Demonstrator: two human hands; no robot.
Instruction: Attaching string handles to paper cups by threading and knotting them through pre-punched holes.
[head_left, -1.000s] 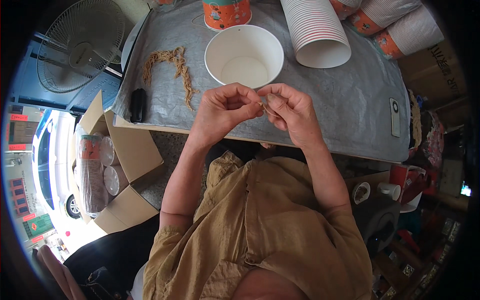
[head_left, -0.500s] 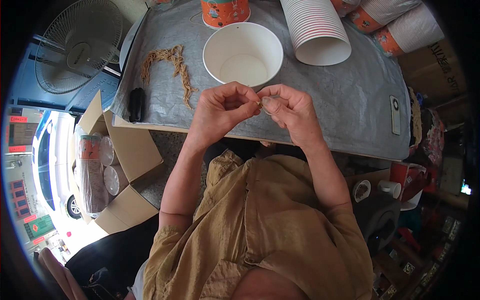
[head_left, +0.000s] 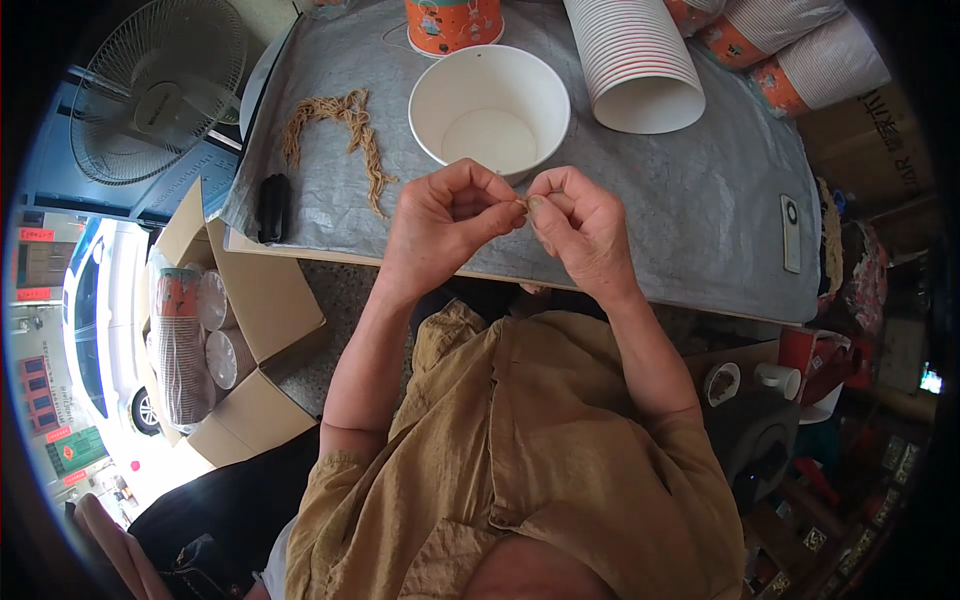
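Observation:
Over the near edge of the table, my left hand [head_left: 440, 225] and my right hand [head_left: 590, 230] meet fingertip to fingertip. Thumbs and forefingers are pinched around something tiny and pale, too small to name. Just beyond them stands a white paper bucket [head_left: 428, 105] with its open mouth showing and nothing visible inside. Behind it is an orange patterned bucket [head_left: 455, 28] with a thin cord looped at its left side. A bunch of tan twisted cords [head_left: 345, 108] lies left of the white bucket.
A nested stack of white paper buckets [head_left: 635, 65] lies at the back right, near wrapped orange ones [head_left: 825, 70]. On the grey table cover [head_left: 690, 230] are a black object [head_left: 273, 208] and a pale flat object [head_left: 790, 232]. An open carton [head_left: 260, 300] and a fan [head_left: 158, 105] stand left.
My right hand has tilted slightly and its fingers have closed in nearer to the left fingertips. My left hand stays almost in place.

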